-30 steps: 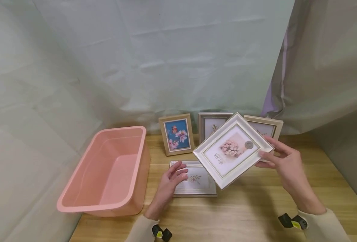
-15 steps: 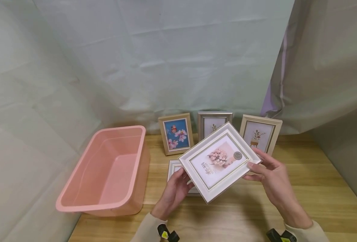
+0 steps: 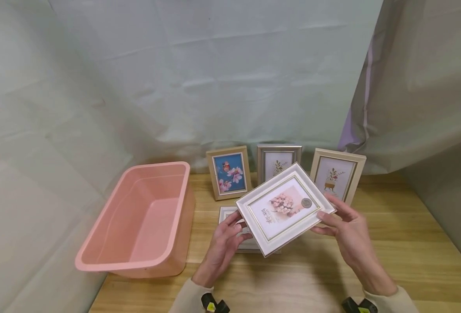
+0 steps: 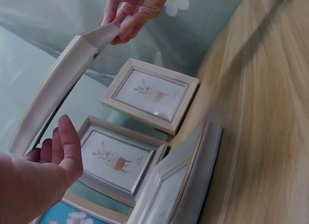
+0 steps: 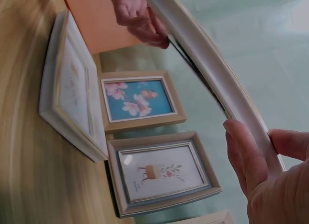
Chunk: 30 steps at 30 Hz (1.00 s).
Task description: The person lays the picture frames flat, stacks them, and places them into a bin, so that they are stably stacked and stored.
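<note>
the held frame (image 3: 286, 209) is right of the tub (image 3: 148, 232), before three standing frames (image 3: 271, 167).

Work setting, interior. A pale green-grey sheet (image 3: 222, 74), creased and softly sheened, hangs behind the counter (image 3: 422, 256); a similar left-hand sheet (image 3: 31, 174) closes the left side. At right, a darker drape (image 3: 429, 78) falls in folds, with a lilac strip (image 3: 349, 132) at the junction. A white flower motif (image 4: 176, 4) marks the fabric. The light-wood counter shows grain and a soft-edged shadow (image 4: 256, 40).
</note>
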Motion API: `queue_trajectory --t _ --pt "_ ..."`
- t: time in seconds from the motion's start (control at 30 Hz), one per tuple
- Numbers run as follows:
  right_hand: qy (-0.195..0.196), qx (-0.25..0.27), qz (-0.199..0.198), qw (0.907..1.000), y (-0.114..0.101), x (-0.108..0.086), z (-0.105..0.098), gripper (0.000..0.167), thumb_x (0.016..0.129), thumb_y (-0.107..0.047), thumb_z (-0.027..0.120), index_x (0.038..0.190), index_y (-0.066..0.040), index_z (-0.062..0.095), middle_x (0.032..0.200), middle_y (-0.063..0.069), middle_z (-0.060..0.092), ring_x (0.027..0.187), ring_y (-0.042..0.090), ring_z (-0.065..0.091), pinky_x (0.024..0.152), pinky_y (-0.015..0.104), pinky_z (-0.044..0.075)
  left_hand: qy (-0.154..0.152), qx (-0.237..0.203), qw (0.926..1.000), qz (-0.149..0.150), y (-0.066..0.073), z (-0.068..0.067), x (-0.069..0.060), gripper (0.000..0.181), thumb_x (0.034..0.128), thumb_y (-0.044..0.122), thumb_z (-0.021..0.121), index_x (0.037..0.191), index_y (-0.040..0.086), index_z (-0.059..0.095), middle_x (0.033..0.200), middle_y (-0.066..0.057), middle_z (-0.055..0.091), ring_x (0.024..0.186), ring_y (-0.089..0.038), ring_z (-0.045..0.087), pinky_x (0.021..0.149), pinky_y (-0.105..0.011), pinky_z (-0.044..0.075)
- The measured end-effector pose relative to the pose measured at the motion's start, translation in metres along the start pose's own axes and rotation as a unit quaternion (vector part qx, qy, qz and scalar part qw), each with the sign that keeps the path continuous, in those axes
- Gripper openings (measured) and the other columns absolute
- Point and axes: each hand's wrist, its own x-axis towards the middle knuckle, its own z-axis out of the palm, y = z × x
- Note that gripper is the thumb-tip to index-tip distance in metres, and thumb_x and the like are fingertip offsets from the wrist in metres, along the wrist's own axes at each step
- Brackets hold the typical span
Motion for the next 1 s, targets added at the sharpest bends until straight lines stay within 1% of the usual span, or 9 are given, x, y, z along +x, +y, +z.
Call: queue_trajectory --t 0.1,0.17,0.3,0.43,0.57,0.7,0.8,0.93,1.0 --pt "0.004 -0.003 0.001 1.0 0.005 0.001 0.001 0.05 0.097 0.01 0.072 0.138 -0.02 0.075 0.112 -0.002 0.07 0.087 0.015 0.08 0.074 0.035 0.069 0.014 0.027 0.9995 0.012 0.002 0.001 -0.004 0.075 0.1007 0.005 0.052 0.166 -0.013 0.022 0.145 -0.003 0.057 0.123 -0.01 0.063 0.1 -0.026 0.06" --pt "0.007 -0.006 0.002 1.0 0.009 0.002 0.002 0.048 0.098 0.009 0.071 0.135 -0.021 0.075 0.115 -0.003 0.067 0.088 0.015 0.079 0.076 0.035 0.069 0.024 0.049 0.9981 0.027 0.002 0.002 -0.007 0.082 0.0987 0.005 0.061 0.167 -0.012 0.02 0.153 -0.014 0.052 0.125 -0.009 0.062 0.102 -0.024 0.06" --pt "0.01 -0.004 0.01 0.9999 0.015 0.002 0.006 0.047 0.098 0.009 0.071 0.13 -0.026 0.075 0.117 -0.004 0.066 0.088 0.014 0.079 0.077 0.034 0.069 0.038 0.124 0.989 0.071 0.001 0.003 -0.013 0.104 0.0912 0.008 0.081 0.169 -0.011 0.015 0.166 -0.033 0.036 0.129 -0.005 0.058 0.103 -0.02 0.057" --pt "0.007 -0.005 0.01 0.9999 0.02 0.001 0.011 0.048 0.098 0.008 0.071 0.137 -0.02 0.071 0.112 -0.002 0.07 0.088 0.015 0.08 0.078 0.034 0.069 0.047 0.224 0.9687 0.096 0.0 0.003 -0.018 0.119 0.0814 0.014 0.093 0.171 -0.004 0.018 0.166 -0.034 0.038 0.129 -0.01 0.059 0.103 -0.025 0.057" --pt "-0.008 -0.038 0.013 0.9992 0.024 0.001 0.017 0.053 0.098 0.005 0.074 0.148 -0.007 0.061 0.112 -0.003 0.072 0.089 0.015 0.08 0.082 0.036 0.069 0.077 0.31 0.9442 0.081 0.001 0.001 -0.021 0.131 0.0713 0.015 0.098 0.174 0.007 0.018 0.16 -0.027 0.047 0.122 -0.022 0.063 0.103 -0.031 0.057" --pt "-0.024 -0.087 0.024 0.9956 0.027 -0.001 0.022 0.061 0.094 0.004 0.079 0.15 0.002 0.055 0.114 -0.001 0.07 0.089 0.015 0.081 0.084 0.037 0.069 0.097 0.379 0.9175 0.07 0.005 -0.004 -0.022 0.143 0.0634 0.021 0.102 0.176 0.012 0.015 0.161 -0.02 0.045 0.13 -0.029 0.055 0.103 -0.038 0.057" --pt "-0.029 -0.131 0.031 0.9905 0.029 -0.002 0.026 0.066 0.087 0.004 0.086 0.147 0.003 0.057 0.12 0.002 0.069 0.091 0.013 0.081 0.085 0.035 0.069 0.099 0.412 0.9031 0.072 0.008 -0.011 -0.021 0.146 0.0608 0.026 0.104 0.175 0.012 0.014 0.164 -0.017 0.043 0.137 -0.031 0.049 0.103 -0.037 0.057" --pt "-0.036 -0.209 0.028 0.9768 0.033 -0.002 0.03 0.077 0.08 -0.001 0.093 0.15 -0.004 0.06 0.135 0.011 0.065 0.095 0.01 0.079 0.081 0.028 0.066 0.097 0.432 0.8945 0.064 0.012 -0.021 -0.02 0.146 0.0616 0.027 0.105 0.174 0.008 0.015 0.166 -0.018 0.042 0.139 -0.032 0.05 0.102 -0.031 0.056" --pt "-0.043 -0.247 0.013 0.9678 0.037 -0.002 0.032 0.085 0.077 -0.003 0.096 0.153 -0.006 0.058 0.141 0.016 0.06 0.099 0.013 0.078 0.08 0.025 0.065 0.096 0.434 0.8942 0.053 0.014 -0.026 -0.019 0.146 0.0622 0.026 0.106 0.174 0.007 0.014 0.166 -0.021 0.042 0.134 -0.032 0.055 0.103 -0.036 0.057"
